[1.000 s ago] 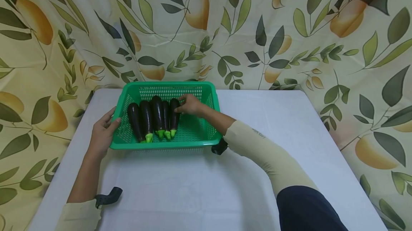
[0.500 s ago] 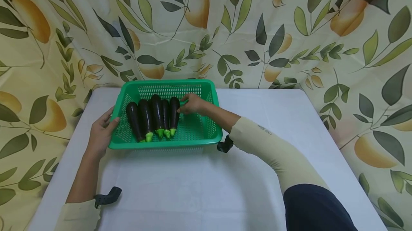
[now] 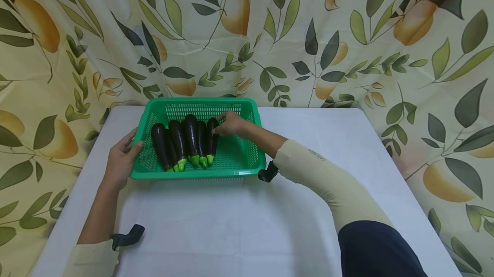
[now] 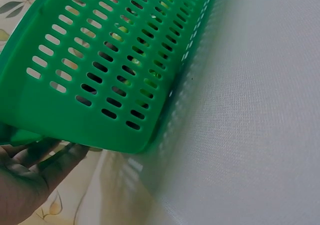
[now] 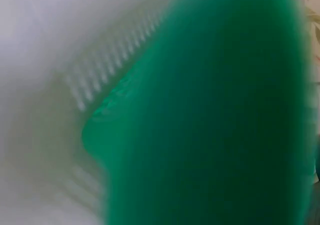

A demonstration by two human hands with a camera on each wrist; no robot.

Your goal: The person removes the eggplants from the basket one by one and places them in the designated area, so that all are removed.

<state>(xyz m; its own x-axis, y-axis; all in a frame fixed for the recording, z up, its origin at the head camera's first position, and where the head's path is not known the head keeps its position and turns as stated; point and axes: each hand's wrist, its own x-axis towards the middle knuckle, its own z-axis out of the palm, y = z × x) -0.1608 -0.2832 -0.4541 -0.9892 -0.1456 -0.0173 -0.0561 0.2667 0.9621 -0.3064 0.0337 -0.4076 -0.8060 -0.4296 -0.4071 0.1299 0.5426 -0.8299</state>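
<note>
A green perforated plastic basket (image 3: 239,173) stands on the white-covered table, holding several dark purple eggplants (image 3: 178,140) side by side, their green stem ends toward me. My left hand (image 3: 122,159) grips the basket's left end, thumb over the rim; in the left wrist view its fingers (image 4: 62,167) reach under the rim. Inside the basket, my right hand (image 3: 233,124) has its thumb and fingers at the upper part of the rightmost eggplant (image 3: 211,144), pinching it. The right wrist view shows only the blurred basket wall (image 5: 210,110); the right hand is hidden there.
The table (image 3: 231,234) carries a white cloth. A patterned curtain (image 3: 293,45) with leaves and fruit hangs close behind the basket. Dark wrist camera mounts (image 3: 129,236) stick out from both forearms, the right one near the basket's front right corner.
Most eggplants have shifted slightly right, and another shows beside the leftmost one. Over the second my right hand moved a little right. The left hand and basket stay nearly in place.
</note>
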